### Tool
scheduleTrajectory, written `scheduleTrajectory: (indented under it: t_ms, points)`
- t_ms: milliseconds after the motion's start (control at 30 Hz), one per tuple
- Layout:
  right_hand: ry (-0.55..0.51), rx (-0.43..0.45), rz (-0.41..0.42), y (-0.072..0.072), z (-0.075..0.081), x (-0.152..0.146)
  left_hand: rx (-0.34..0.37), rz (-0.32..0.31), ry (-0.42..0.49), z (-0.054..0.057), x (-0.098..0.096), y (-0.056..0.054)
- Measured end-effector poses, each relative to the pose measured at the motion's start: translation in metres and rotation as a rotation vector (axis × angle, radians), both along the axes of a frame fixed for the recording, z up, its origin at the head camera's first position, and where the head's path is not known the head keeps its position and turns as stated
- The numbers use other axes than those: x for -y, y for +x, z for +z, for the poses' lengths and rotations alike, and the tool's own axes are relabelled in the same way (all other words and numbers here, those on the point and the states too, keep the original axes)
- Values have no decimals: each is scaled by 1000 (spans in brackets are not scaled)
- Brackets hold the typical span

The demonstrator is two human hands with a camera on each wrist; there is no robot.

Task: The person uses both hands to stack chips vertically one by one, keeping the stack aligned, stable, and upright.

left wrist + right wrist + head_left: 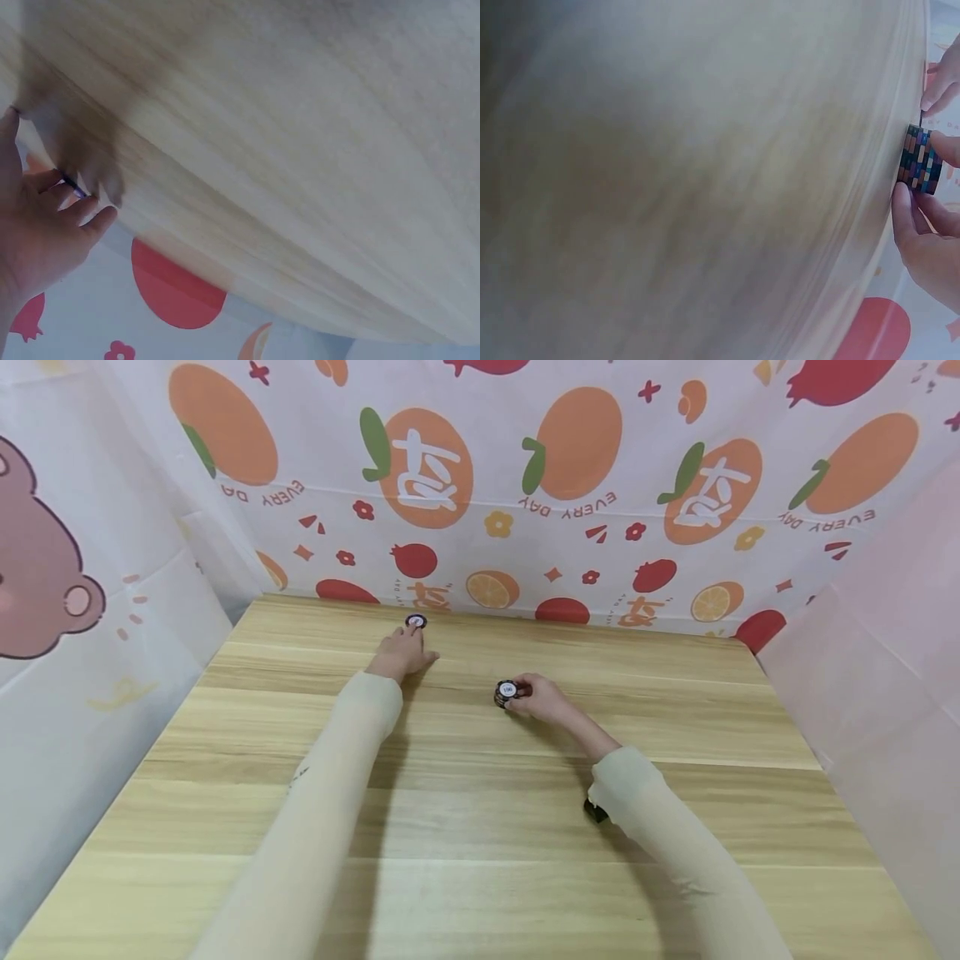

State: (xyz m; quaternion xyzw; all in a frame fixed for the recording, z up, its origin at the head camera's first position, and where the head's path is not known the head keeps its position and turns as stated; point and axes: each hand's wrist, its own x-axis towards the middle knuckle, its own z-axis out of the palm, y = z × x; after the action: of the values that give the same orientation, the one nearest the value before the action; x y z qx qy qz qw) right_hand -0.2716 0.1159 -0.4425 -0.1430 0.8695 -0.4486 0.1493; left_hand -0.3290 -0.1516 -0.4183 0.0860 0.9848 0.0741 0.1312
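Note:
Near the table's back edge, at the left, my left hand (402, 653) rests its fingertips on a dark poker chip (416, 620) with a pale centre. The left wrist view shows the thin edge of that chip (77, 187) by extended fingers. Right of there and nearer to me, my right hand (546, 700) grips a stack of poker chips (507, 690) between thumb and fingers. Its top chip is black with a white centre that reads 100. Seen from the right wrist, the upright stack (920, 159) has a multicoloured checkered side.
The wood-grain table (465, 827) has a patterned fruit curtain (495, 510) behind it. More curtain hangs along the left and right sides. A small black object (596, 811) shows beside the right sleeve, partly hidden by it.

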Motion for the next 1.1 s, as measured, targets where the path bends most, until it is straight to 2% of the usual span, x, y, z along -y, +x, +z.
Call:
scheduleTrajectory:
  t_ms: [167, 267, 400, 500, 600, 867, 1000, 1067, 1100]
  points:
    - [-6, -12, 9, 0, 0, 0, -55, -36, -16, 0, 0, -1]
    - [1, -20, 10, 0, 0, 0, -143, -101, 6, 0, 3, -2]
    - [4, -17, 15, 1, 0, 0, -245, -208, 85, -1, 8, -4]
    - [1, -7, 12, 1, 1, 0, -243, -257, 127, -1, 11, -4]
    - [0, -2, 6, 2, 1, 0, -223, -277, 142, -1, 10, -3]
    - [6, -1, 9, 2, 1, 0, -173, -262, 180, -3, 3, 1]
    - [-6, -6, 12, 2, 1, 0, -186, -281, 179, -3, -1, 2]
    - [-17, -8, 16, 2, 0, 0, -182, -267, 179, -3, -2, 2]
    - [-20, -5, 20, 5, 5, 1, -178, -257, 180, -4, -2, 2]
